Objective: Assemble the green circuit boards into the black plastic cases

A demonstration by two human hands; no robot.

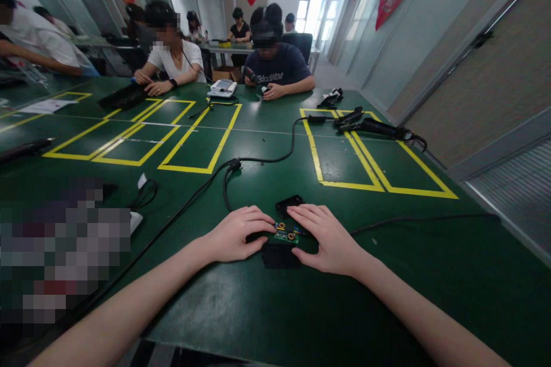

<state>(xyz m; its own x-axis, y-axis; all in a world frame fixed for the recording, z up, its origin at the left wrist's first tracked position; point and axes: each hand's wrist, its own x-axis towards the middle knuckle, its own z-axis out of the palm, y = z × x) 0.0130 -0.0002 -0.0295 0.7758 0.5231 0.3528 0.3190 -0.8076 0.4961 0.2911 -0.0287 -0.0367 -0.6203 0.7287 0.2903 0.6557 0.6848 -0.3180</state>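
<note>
A small green circuit board (285, 235) with ring-shaped coils lies between my hands. A black plastic case half (282, 256) sits on its near side, and a smaller black case piece (287, 206) on its far side. My left hand (239, 234) is bent around the board's left end, fingertips at its edge and thumb by the near case half's corner. My right hand (330, 239) is spread on the right, fingers by the far case piece and thumb on the near one. Thin coloured wires (299, 230) show at the board's right end, partly covered by my fingers.
A black cable (189, 200) with a plug (235, 164) crosses the green table (241, 315); another cable (413, 218) runs right. Yellow tape rectangles (321, 175) mark the surface. Black tools (379, 128) lie at the right rear. Co-workers (279, 66) sit opposite. A blurred-out area covers the left.
</note>
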